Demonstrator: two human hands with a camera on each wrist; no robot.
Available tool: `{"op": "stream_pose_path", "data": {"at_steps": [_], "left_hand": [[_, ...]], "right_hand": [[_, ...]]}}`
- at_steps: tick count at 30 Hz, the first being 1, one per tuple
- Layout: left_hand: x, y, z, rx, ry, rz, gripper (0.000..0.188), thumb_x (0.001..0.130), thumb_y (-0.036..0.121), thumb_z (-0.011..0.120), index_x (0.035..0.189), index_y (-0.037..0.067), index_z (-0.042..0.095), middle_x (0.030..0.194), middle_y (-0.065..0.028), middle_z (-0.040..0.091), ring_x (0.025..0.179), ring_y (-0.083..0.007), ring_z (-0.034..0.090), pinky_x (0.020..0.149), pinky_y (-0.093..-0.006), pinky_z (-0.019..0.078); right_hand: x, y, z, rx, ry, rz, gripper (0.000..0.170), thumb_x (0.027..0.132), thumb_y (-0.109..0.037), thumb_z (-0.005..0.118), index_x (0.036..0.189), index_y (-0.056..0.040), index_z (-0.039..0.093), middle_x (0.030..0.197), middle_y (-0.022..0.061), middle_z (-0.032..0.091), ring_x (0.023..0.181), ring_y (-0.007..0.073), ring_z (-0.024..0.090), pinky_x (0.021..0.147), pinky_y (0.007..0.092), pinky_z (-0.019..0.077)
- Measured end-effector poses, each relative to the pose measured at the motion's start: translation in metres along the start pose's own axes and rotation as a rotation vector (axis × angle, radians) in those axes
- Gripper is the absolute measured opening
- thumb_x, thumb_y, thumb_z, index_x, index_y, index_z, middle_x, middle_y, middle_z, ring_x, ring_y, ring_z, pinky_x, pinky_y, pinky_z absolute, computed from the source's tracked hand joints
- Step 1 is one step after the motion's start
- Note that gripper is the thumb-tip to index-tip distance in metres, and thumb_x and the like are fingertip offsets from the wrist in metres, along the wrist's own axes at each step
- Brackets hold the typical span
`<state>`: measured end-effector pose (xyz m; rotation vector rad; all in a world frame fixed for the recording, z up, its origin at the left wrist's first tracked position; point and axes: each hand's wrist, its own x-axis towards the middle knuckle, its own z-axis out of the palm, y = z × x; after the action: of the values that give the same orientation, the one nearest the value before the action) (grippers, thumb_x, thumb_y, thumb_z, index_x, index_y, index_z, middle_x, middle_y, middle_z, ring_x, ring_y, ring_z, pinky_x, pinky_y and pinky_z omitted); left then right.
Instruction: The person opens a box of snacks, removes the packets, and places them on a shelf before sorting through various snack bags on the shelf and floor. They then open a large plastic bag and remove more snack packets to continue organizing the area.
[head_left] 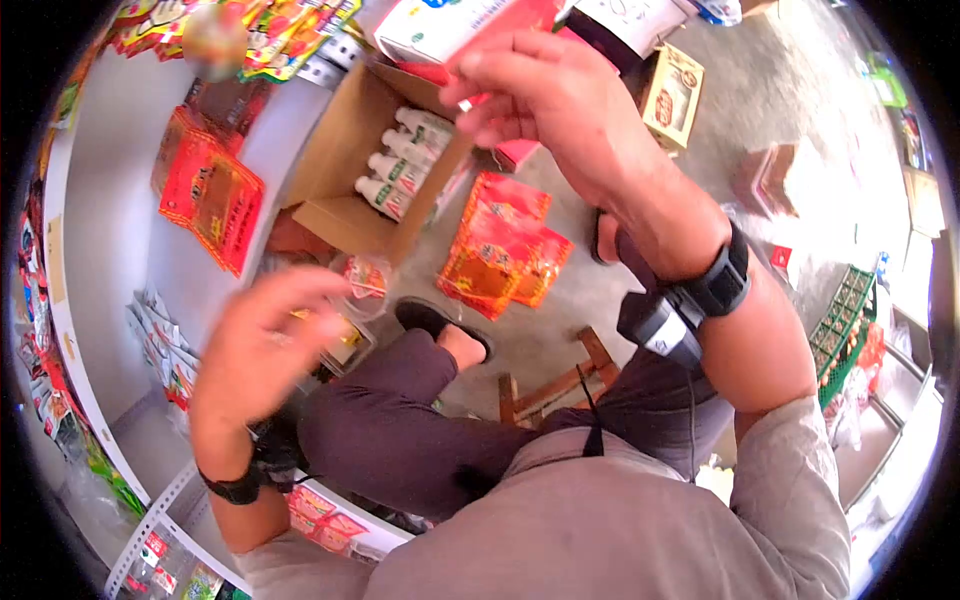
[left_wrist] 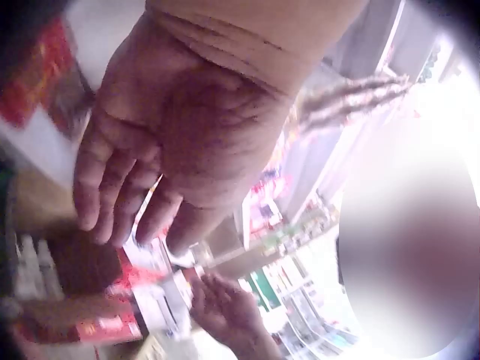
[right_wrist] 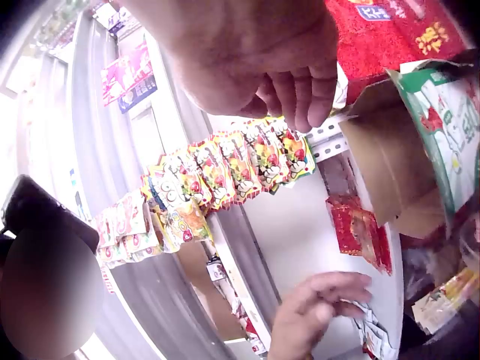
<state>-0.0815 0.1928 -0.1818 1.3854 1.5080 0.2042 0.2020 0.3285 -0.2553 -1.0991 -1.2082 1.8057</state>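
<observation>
Both hands are raised in the air with nothing held. In the head view the left hand (head_left: 262, 345) is blurred, its fingers extended toward the open cardboard box (head_left: 345, 180) of white bottles (head_left: 398, 172). The right hand (head_left: 560, 105) hangs above the box's far right side, fingers loosely bent. The left wrist view shows the left palm (left_wrist: 187, 135) with relaxed fingers; the right wrist view shows the right hand (right_wrist: 262, 67) with bent, empty fingers. Red packets (head_left: 495, 245) lie on the floor between the hands, and more red packets (head_left: 215, 195) lie on the white shelf.
Colourful snack bags (head_left: 290, 35) line the shelf's top. Boxes (head_left: 450, 25) stand behind the cardboard box, with a yellow box (head_left: 673, 98) to their right. A wooden stool (head_left: 560, 385) is between the legs. A green crate (head_left: 842, 325) stands at the right.
</observation>
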Motion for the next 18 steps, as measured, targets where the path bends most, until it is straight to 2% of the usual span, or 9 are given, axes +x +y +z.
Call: {"op": "stream_pose_path", "data": {"at_steps": [2,4,5,6,8,9,13,16,18], "left_hand": [[0.017,0.037,0.047,0.094,-0.356,0.017,0.037,0.089,0.024,0.079,0.119,0.004,0.071,0.107,-0.0119,0.073,0.092,-0.0211,0.072,0.082,-0.033,0.0579],[0.055,0.013,0.108,0.29,-0.542,0.169,0.04,0.093,0.041,0.071,0.11,0.005,0.071,0.097,-0.0169,0.073,0.091,-0.0318,0.072,0.081,-0.0431,0.0555],[0.079,0.006,0.141,0.227,-0.595,-0.019,0.038,0.093,0.042,0.069,0.106,0.006,0.071,0.094,-0.0198,0.072,0.091,-0.0352,0.071,0.079,-0.0471,0.0536],[0.111,-0.04,0.181,0.165,-0.564,0.052,0.039,0.091,0.039,0.071,0.109,0.004,0.07,0.093,-0.0188,0.073,0.09,-0.035,0.071,0.08,-0.0463,0.0542],[0.171,-0.112,0.256,0.268,-0.359,-0.11,0.043,0.092,0.041,0.071,0.112,0.003,0.068,0.109,-0.0236,0.071,0.105,-0.0416,0.068,0.092,-0.0483,0.0545],[0.192,-0.162,0.283,0.365,-0.228,-0.145,0.05,0.086,0.04,0.075,0.118,0.003,0.066,0.113,-0.0224,0.071,0.109,-0.0402,0.067,0.093,-0.0482,0.054],[0.228,-0.272,0.349,0.609,0.358,-0.405,0.068,0.077,0.037,0.082,0.132,0.005,0.06,0.128,-0.0225,0.066,0.121,-0.0402,0.062,0.101,-0.0506,0.0509],[0.241,-0.282,0.334,0.322,0.206,-0.445,0.07,0.08,0.037,0.085,0.135,0.006,0.057,0.128,-0.0214,0.067,0.117,-0.0407,0.064,0.098,-0.0537,0.0527],[0.246,-0.265,0.322,0.33,0.122,-0.532,0.07,0.075,0.035,0.087,0.132,0.007,0.058,0.132,-0.021,0.064,0.122,-0.0409,0.061,0.099,-0.055,0.0506]], "right_hand": [[0.001,0.001,-0.004,0.087,0.043,-0.042,0.027,0.099,-0.023,0.063,0.107,0.0018,0.07,0.098,0.011,0.075,0.079,0.0157,0.071,0.072,0.0289,0.0584],[0.003,0.001,-0.014,0.137,0.076,-0.069,0.026,0.096,-0.019,0.061,0.104,0.0042,0.07,0.095,0.0142,0.075,0.077,0.0185,0.073,0.069,0.0312,0.06],[0.003,0.001,-0.021,0.169,0.08,-0.076,0.027,0.095,-0.02,0.062,0.102,0.0036,0.071,0.093,0.0147,0.075,0.077,0.0191,0.073,0.069,0.0323,0.0601],[0.003,-0.001,-0.028,0.201,0.088,-0.087,0.027,0.095,-0.022,0.063,0.101,0.003,0.072,0.091,0.0152,0.075,0.076,0.0196,0.073,0.07,0.0333,0.0602],[-0.009,-0.027,-0.044,0.237,0.127,0.062,0.024,0.099,-0.02,0.061,0.1,0.0022,0.068,0.09,0.0131,0.073,0.077,0.0208,0.071,0.073,0.0321,0.0571],[-0.016,-0.043,-0.05,0.252,0.153,0.128,0.023,0.1,-0.02,0.06,0.099,0.0019,0.066,0.089,0.0121,0.072,0.077,0.0214,0.069,0.074,0.0315,0.0556],[-0.032,-0.058,-0.091,0.166,0.199,0.147,0.024,0.102,-0.02,0.057,0.103,0.0009,0.068,0.091,0.0078,0.07,0.079,0.0133,0.066,0.075,0.0278,0.0544],[-0.043,-0.049,-0.11,-0.038,0.191,0.156,0.024,0.102,-0.021,0.058,0.103,0.0009,0.068,0.091,0.008,0.071,0.079,0.0135,0.067,0.075,0.028,0.0545],[-0.048,-0.048,-0.124,-0.122,0.191,0.162,0.024,0.101,-0.021,0.058,0.103,0.0009,0.068,0.091,0.0081,0.071,0.079,0.0136,0.067,0.075,0.0281,0.0546]]}}
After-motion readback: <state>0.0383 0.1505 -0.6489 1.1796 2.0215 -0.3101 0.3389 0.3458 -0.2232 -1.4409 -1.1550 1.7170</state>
